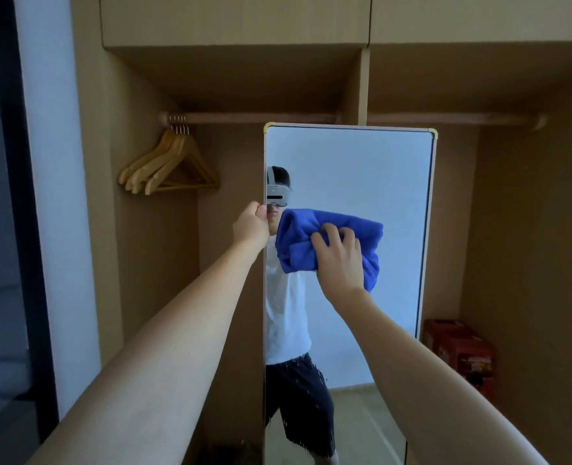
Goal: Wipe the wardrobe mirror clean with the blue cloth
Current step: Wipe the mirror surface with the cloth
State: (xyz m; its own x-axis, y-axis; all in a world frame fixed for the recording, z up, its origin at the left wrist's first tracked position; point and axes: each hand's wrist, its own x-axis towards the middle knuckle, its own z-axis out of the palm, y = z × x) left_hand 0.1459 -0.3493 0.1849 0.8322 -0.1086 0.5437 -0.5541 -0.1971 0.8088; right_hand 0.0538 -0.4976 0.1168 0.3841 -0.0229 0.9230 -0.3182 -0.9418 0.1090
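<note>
A tall framed mirror (pixel 371 162) stands upright in the open wardrobe, reflecting a person in a white shirt and dark shorts. My left hand (pixel 251 223) grips the mirror's left edge at about head height. My right hand (pixel 340 255) presses a bunched blue cloth (pixel 301 245) against the glass near the middle, its fingers curled into the folds. Small water spots show on the lower part of the glass.
Several wooden hangers (pixel 170 162) hang from the rail (pixel 261 117) at the left of the wardrobe. A red box (pixel 462 354) sits on the wardrobe floor to the right behind the mirror. A dark window or door lies at far left.
</note>
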